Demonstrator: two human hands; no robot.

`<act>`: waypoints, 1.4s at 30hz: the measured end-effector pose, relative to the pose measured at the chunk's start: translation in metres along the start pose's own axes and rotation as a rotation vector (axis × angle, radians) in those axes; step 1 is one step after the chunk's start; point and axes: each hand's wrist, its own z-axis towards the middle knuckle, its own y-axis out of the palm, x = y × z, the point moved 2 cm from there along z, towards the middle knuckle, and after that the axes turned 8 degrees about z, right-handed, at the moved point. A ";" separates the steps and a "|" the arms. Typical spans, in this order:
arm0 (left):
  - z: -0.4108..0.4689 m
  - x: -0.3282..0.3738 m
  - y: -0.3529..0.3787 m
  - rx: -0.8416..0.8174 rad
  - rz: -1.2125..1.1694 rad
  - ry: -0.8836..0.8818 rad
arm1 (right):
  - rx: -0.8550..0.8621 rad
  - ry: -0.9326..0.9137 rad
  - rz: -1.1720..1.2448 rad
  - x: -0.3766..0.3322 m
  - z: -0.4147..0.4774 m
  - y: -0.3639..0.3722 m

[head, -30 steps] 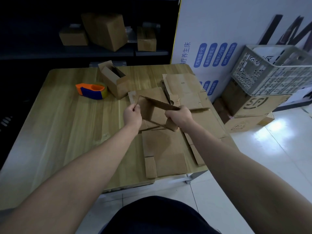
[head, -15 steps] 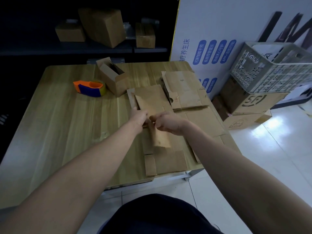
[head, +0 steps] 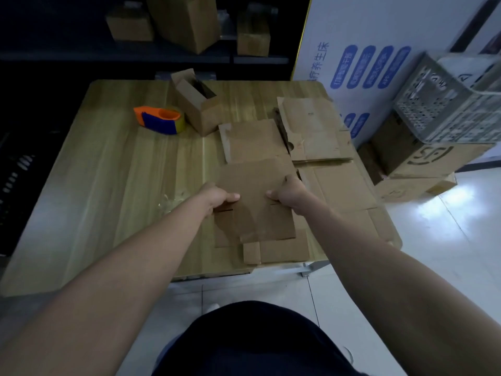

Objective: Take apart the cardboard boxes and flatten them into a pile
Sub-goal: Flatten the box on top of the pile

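over the near right part of the wooden table (head: 108, 185), a flattened cardboard piece (head: 254, 196) is held by both hands. the left hand (head: 217, 196) grips its left edge, thumb lying on top and the other fingers tucked under, so they are clamped on the sheet; the right hand (head: 287, 192) pinches the right edge the same way, thumb on top near a slit in the board. the piece lies nearly flat over the pile of flattened boxes (head: 320, 137) spread along the table's right side.

on the white board against the wall, blue chinese characters read "疗养生床"; the blue ovals beside them are too blurred to read. a floor carton (head: 423, 158) under the grey crate (head: 455, 104) shows a round "sf" mark.

a half second ago the hands were close together, folding a narrow, still-creased piece; now they are apart and the sheet is opened out wide. the small open box (head: 195, 101) and orange-and-blue tape dispenser (head: 160, 119) sit where they were.
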 end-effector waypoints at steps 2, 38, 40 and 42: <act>0.007 -0.017 -0.002 0.003 0.088 -0.039 | -0.035 0.010 -0.076 0.001 -0.001 0.011; -0.042 -0.032 0.039 0.226 0.472 0.036 | -0.165 0.116 -0.521 0.065 0.016 0.019; -0.043 -0.028 0.049 0.263 0.488 0.050 | -0.127 0.115 -0.500 0.073 0.019 0.012; -0.043 -0.024 0.062 0.269 0.483 0.073 | -0.073 0.121 -0.482 0.078 0.022 0.000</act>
